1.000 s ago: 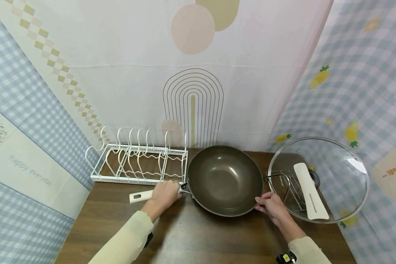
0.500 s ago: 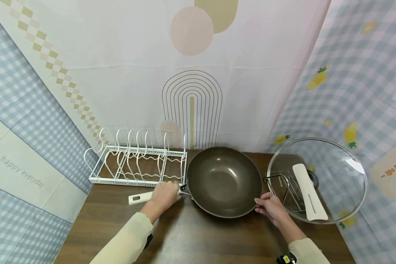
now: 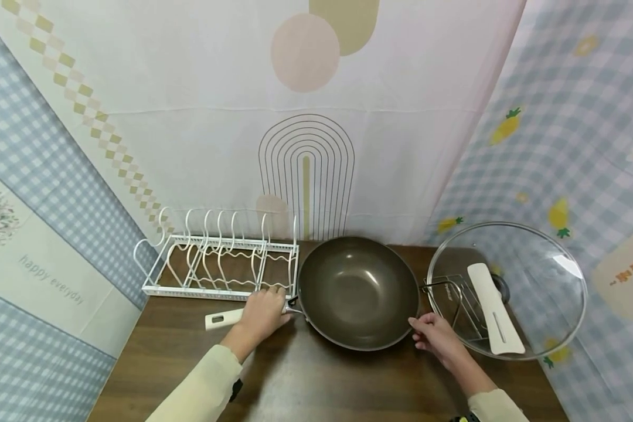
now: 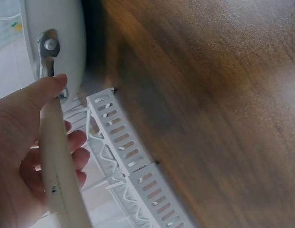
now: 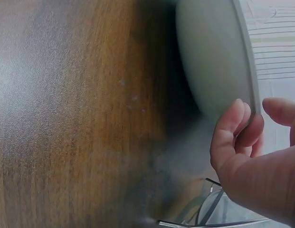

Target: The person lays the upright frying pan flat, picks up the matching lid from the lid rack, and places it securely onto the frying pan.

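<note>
A dark brown wok [image 3: 358,293] with a pale outer wall rests on the wooden table, its cream handle [image 3: 224,318] pointing left. My left hand [image 3: 262,312] grips this handle near the metal joint; in the left wrist view the thumb lies along its top and the fingers curl round it. At the wok's lower right rim is my right hand [image 3: 436,337]. The right wrist view shows its bent fingers right at the rim, with the thumb [image 5: 279,110] spread away on the other side of it.
A white wire rack [image 3: 221,266] stands left of the wok, behind the handle. On the right, a glass lid [image 3: 540,281] with a cream grip [image 3: 496,310] leans upright in a dark wire stand [image 3: 466,305]. Patterned cloth [image 3: 401,146] hangs behind the wooden table [image 3: 322,387].
My right thumb and fingers have loosened from the wok's rim and drawn slightly right and down. The left hand keeps its grip on the handle, and the wok stays in place.
</note>
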`<move>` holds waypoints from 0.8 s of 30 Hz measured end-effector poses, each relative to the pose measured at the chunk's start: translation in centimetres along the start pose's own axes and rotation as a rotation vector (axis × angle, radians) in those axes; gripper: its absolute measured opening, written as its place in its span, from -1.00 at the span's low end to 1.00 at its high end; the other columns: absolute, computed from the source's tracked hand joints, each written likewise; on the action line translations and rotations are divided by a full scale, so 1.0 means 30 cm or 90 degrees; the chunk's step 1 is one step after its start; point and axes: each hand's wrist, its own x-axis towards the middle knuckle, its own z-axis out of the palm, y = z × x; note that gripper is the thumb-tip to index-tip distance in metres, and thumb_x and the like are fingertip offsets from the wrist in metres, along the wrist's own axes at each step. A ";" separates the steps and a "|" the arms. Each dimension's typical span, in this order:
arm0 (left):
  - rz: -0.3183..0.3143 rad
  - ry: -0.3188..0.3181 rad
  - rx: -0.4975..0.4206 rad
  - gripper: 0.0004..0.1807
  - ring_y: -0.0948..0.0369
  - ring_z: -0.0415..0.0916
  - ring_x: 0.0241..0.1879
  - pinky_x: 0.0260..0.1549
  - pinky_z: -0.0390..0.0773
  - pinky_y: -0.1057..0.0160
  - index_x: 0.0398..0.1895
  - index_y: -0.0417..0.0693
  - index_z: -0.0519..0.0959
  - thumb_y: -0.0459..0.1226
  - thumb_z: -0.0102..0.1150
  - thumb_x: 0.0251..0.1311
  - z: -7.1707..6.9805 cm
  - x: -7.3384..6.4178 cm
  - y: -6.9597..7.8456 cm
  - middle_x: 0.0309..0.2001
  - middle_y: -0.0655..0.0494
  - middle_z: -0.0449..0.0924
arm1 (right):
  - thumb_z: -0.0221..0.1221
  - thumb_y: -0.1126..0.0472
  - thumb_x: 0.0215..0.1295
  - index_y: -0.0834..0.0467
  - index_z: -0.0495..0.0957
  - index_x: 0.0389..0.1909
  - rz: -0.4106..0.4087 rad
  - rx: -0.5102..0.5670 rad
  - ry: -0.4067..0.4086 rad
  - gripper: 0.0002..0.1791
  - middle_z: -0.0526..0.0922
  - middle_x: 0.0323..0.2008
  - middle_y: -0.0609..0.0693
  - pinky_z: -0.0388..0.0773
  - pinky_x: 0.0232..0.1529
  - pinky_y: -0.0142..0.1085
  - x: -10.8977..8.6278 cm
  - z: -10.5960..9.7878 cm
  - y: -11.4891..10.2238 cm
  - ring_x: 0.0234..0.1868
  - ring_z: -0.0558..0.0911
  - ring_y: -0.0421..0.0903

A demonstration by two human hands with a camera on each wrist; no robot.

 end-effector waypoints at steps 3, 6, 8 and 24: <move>0.010 0.042 0.031 -0.34 -0.04 0.62 -0.40 -0.45 0.60 0.03 -0.31 -0.15 0.60 0.19 0.61 -0.20 -0.016 -0.002 0.001 -0.36 -0.04 0.66 | 0.20 0.11 0.50 0.24 0.27 -0.14 -0.011 -0.021 0.009 -0.67 0.48 -0.44 -0.03 0.62 -0.46 -0.34 -0.006 0.000 -0.010 -0.41 0.55 -0.18; 0.013 0.067 0.038 -0.33 -0.04 0.60 -0.36 -0.39 0.59 0.03 -0.29 -0.15 0.62 0.21 0.59 -0.20 -0.033 -0.004 0.005 -0.33 -0.03 0.66 | 0.20 0.13 0.50 0.24 0.30 -0.15 -0.025 -0.048 0.009 -0.70 0.51 -0.46 -0.04 0.63 -0.44 -0.33 -0.018 0.001 -0.028 -0.43 0.56 -0.18; 0.020 0.080 0.029 -0.35 -0.04 0.59 -0.37 -0.39 0.58 0.02 -0.28 -0.15 0.64 0.20 0.57 -0.16 -0.041 -0.004 0.012 -0.33 -0.03 0.66 | 0.19 0.15 0.50 0.25 0.32 -0.16 -0.039 -0.062 0.014 -0.72 0.51 -0.47 -0.04 0.63 -0.45 -0.32 -0.029 -0.003 -0.041 -0.44 0.57 -0.19; 0.056 0.144 -0.055 -0.50 0.04 0.50 -0.35 -0.33 0.55 0.07 -0.30 -0.09 0.56 0.11 0.48 0.02 -0.122 0.007 0.054 -0.37 0.05 0.56 | 0.21 0.15 0.50 0.28 0.38 -0.12 -0.141 -0.154 0.046 -0.72 0.64 -0.38 0.05 0.68 -0.26 -0.28 -0.094 -0.042 -0.146 -0.34 0.68 -0.14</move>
